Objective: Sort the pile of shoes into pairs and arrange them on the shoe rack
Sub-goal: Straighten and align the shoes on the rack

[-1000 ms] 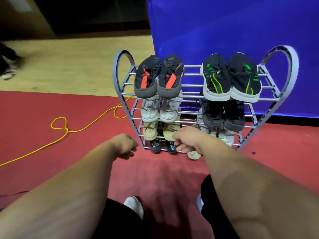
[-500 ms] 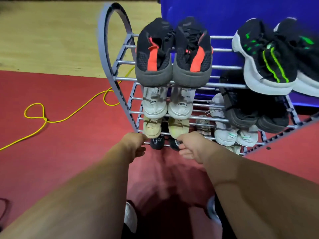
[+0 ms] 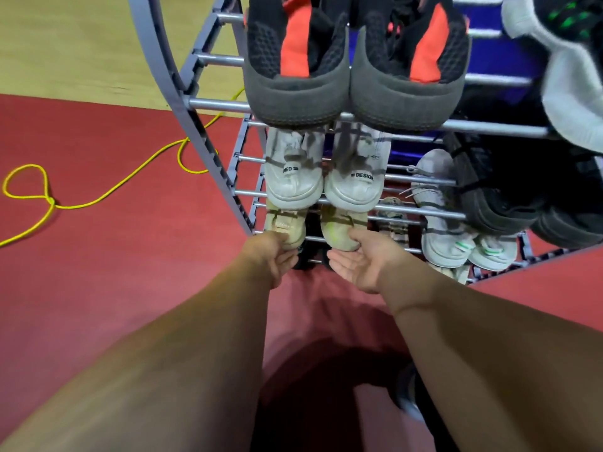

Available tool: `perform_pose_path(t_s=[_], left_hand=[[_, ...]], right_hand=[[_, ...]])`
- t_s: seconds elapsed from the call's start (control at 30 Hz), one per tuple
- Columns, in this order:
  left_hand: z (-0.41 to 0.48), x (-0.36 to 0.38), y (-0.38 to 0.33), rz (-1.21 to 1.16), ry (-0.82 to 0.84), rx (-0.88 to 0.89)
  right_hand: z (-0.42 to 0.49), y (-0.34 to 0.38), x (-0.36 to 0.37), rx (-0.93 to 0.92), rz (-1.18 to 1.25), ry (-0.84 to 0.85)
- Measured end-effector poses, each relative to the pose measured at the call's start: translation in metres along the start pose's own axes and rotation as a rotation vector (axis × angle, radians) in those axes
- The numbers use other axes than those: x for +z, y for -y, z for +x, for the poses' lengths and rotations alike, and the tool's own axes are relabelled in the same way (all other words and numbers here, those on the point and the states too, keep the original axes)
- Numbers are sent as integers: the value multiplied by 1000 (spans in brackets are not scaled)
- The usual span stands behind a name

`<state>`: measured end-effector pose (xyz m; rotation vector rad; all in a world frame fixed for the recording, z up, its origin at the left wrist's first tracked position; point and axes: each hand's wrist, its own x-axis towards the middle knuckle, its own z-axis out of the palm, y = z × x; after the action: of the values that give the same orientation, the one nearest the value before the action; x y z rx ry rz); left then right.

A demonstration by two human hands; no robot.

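Shoe rack [image 3: 153,47] full of pairs [image 3: 293,102]; left hand [image 3: 272,256] and right hand [image 3: 359,264], fingers round heels of beige pair [image 3: 339,223]

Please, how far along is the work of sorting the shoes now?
Done: pairs sit on the rack, such as the black-and-orange pair on top and the white pair below. In hand: the left hand and right hand hold the beige pair. Left: probably only straightening these.

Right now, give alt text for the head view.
The left hand holds the left beige shoe and the right hand the right beige shoe on a lower tier of the grey shoe rack. A white pair and an orange-striped pair sit on tiers above.
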<state>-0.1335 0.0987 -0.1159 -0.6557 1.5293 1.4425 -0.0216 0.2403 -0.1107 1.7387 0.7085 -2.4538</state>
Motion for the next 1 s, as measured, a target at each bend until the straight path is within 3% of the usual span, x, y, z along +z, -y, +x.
perform_pose_path(t_s=[0.47,1.0], left_hand=[[-9,13,-2,76,-10,73],[-213,-21,-7,560,33,301]], right_hand=[[-14,4,-2,-70,-11,-38],[-180,-28,-35,-175,-234,-40]])
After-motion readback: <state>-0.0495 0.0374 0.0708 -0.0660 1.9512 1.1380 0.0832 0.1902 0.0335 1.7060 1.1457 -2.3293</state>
